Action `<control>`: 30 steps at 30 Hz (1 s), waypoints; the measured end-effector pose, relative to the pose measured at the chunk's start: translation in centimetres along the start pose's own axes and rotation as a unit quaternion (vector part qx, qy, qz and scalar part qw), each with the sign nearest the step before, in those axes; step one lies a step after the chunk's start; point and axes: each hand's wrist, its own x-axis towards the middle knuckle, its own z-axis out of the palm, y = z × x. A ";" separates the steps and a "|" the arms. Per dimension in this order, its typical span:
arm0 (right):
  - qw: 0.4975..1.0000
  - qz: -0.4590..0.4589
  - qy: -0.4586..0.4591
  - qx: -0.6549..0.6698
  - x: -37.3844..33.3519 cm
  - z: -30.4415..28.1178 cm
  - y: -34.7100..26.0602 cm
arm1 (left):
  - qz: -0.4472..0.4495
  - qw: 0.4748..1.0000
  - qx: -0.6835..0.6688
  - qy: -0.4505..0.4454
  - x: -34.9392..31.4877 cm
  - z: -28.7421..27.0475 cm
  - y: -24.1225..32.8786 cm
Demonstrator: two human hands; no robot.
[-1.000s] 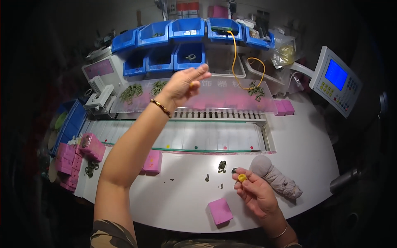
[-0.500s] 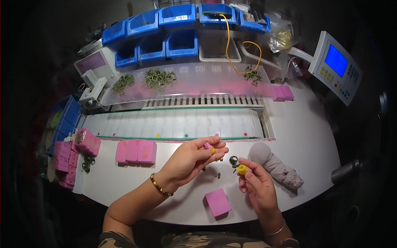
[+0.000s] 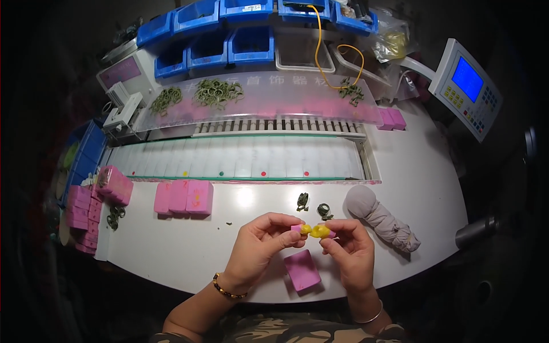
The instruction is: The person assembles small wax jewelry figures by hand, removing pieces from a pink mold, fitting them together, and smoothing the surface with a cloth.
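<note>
L grip (image 3: 262, 244) pinches sm yel pc (image 3: 306, 228), R grip (image 3: 353, 251) pinches lg yel pc (image 3: 320, 231)

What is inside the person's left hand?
The left hand holds a small pink and yellow piece, partly showing. The hand itself covers the rest of the piece, and I can't see inside the palm.
</note>
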 end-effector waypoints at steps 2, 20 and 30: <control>0.998 -0.036 -0.007 -0.047 -0.1 0.1 0.0 | 0.033 0.999 0.031 -0.008 0.0 -0.2 -0.5; 0.933 -0.225 -0.074 -0.270 -0.1 -0.7 -2.0 | 0.042 0.983 0.166 -0.059 -0.5 -0.2 1.3; 0.876 -0.327 -0.044 -0.353 -0.3 0.0 -1.6 | 0.041 0.959 0.260 -0.102 -0.3 -0.2 2.7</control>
